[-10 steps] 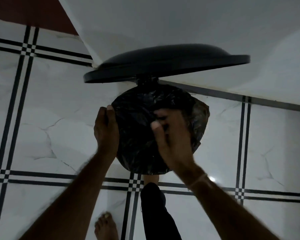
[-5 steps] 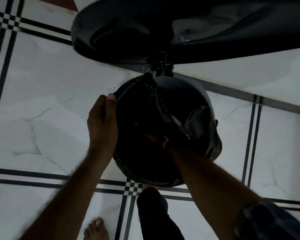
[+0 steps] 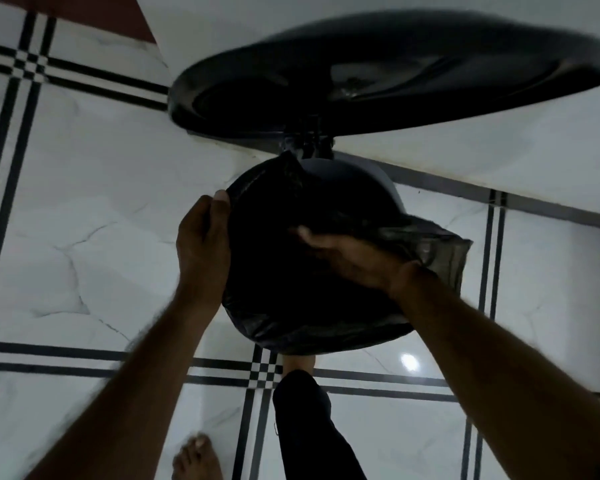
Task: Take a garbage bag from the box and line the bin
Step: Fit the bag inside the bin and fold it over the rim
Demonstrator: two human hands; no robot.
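Observation:
A round dark pedal bin (image 3: 354, 174) stands on the tiled floor with its lid (image 3: 378, 74) swung up and open. A black garbage bag (image 3: 291, 320) is draped inside it and folded over the near and left rim. My left hand (image 3: 201, 247) grips the bag's edge against the bin's left rim. My right hand (image 3: 347, 251) reaches across the bin's mouth, fingers spread inside the bag. A loose flap of the bag (image 3: 443, 251) hangs out at the right. The far rim is bare. No box is in view.
A white wall (image 3: 464, 161) rises right behind the bin. White floor tiles (image 3: 84, 237) with black line borders lie all around. My bare left foot (image 3: 196, 459) and my right leg in dark trousers (image 3: 309, 417), foot at the bin's base, are below.
My right hand has come up from deep inside the bag to the bin's mouth. The left hand holds the same rim spot. The view shifted slightly, and the lid looks blurred.

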